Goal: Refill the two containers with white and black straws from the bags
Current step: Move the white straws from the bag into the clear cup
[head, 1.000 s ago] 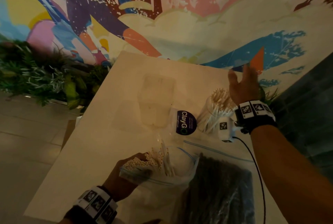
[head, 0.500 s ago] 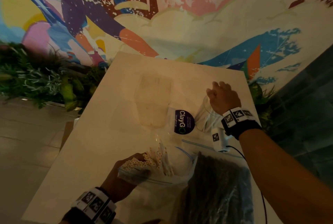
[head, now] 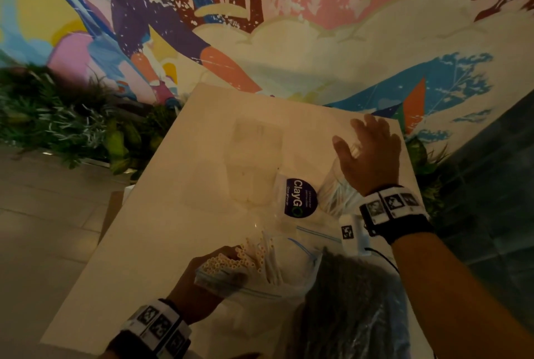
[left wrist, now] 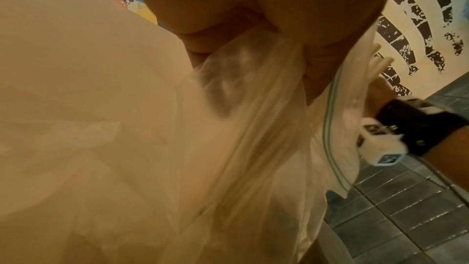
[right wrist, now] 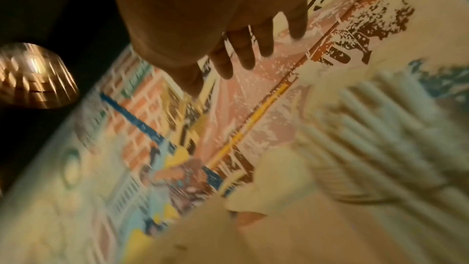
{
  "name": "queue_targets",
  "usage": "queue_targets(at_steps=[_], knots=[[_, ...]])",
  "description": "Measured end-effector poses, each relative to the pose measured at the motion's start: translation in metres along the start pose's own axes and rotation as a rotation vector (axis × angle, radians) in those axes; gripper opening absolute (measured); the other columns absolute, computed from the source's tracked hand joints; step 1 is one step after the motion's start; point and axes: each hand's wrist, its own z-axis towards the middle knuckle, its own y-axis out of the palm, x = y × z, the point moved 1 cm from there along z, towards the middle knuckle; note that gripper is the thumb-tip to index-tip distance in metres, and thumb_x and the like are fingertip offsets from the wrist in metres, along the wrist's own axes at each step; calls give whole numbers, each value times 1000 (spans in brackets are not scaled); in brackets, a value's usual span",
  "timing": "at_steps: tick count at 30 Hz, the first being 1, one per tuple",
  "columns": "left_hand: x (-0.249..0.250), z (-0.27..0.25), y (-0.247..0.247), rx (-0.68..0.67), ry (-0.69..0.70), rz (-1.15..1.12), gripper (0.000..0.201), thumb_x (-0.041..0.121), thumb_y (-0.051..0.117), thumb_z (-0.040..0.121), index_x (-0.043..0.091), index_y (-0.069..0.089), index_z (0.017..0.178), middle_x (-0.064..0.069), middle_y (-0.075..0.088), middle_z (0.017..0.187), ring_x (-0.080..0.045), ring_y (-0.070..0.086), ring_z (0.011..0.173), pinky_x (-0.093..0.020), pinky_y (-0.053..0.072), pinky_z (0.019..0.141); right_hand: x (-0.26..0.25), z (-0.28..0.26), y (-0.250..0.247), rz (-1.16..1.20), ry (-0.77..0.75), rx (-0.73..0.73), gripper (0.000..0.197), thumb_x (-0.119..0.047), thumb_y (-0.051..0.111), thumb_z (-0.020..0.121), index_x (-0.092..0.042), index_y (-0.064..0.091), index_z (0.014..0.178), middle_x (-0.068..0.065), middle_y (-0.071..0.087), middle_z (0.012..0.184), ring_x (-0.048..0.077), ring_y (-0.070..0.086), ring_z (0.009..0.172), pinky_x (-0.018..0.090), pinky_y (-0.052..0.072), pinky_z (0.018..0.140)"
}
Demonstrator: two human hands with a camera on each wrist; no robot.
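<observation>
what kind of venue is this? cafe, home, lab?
Likely a cafe or food-court seating area, not a home: a big painted mural covers the wall, planter greenery lines its base, and bulk white straws fill a clear container on the pale table.

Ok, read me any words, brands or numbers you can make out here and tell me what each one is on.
"ClayGO": on the round dark sticker of a clear container on the table.
Smaller lines beside it on the same sticker: too small to read.
Wristband squares: black-and-white marker patterns, no words.
Mural: no legible words.
</observation>
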Motion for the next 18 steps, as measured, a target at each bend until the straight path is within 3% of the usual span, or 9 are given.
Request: queue_targets(at_steps=[2,4,7,9,12,13,15,16,18], knots=[[14,0,3,-1,29,17,36,37,78,62,48,68,95,22,70,98,-2,66,95,-21,51,89,-21,-18,-23,327,61,64,45,-45,56,88,-14,62,120,6,65,118,20,60,106,22,42,90],[21,0,6,13,46,9,38,50,79,53,58,65,87,31,68,92,8,64,89,-10,50,83,-40,-42,-38,550,125,-246,28,-28,68,86,-20,65,112,-4,69,96,7,63,83,11,46,76],[30,-2,8,-3,47,-16,38,67,73,45,65,61,82,40,64,88,15,61,88,-1,44,78,-55,-85,-30,632,137,-849,50,-15,79,75,-24,60,121,-6,67,107,6,64,91,27,56,84],[36,-3,9,-27,26,1,38,65,72,41,73,55,75,48,59,83,23,57,86,3,41,75,-57,-110,-16,568,106,-1018,82,-19,85,66,-33,46,136,-12,56,128,6,58,106,25,54,87],[31,-2,9,-69,-28,16,39,59,72,41,76,51,69,49,58,80,25,55,85,3,40,76,-59,-134,1,568,27,-1079,111,-27,88,60,-43,22,147,-23,34,142,2,38,127,26,45,100],[24,-2,7,-52,-58,17,34,49,70,49,72,56,70,41,64,83,19,58,88,0,42,80,-61,-139,6,566,-7,-1066,112,-30,88,60,-44,19,147,-24,33,144,1,35,129,26,42,102],[17,-1,7,-21,-163,-8,23,34,77,62,43,73,83,9,72,101,-6,63,101,-19,45,95,-64,-146,12,580,-43,-971,101,-34,84,65,-43,24,146,-19,41,143,0,40,125,16,42,95],[11,1,6,-30,-164,19,37,41,82,61,31,73,95,0,70,107,-16,62,105,-23,44,96,-66,-149,14,585,-56,-903,91,-34,82,69,-41,31,144,-15,48,138,1,45,119,9,41,87],[15,1,5,-71,-64,124,54,69,75,48,48,65,96,17,70,97,-3,64,97,-21,50,88,-69,-153,15,587,-64,-780,71,-34,77,75,-37,44,138,-9,58,125,1,54,103,5,43,75]])
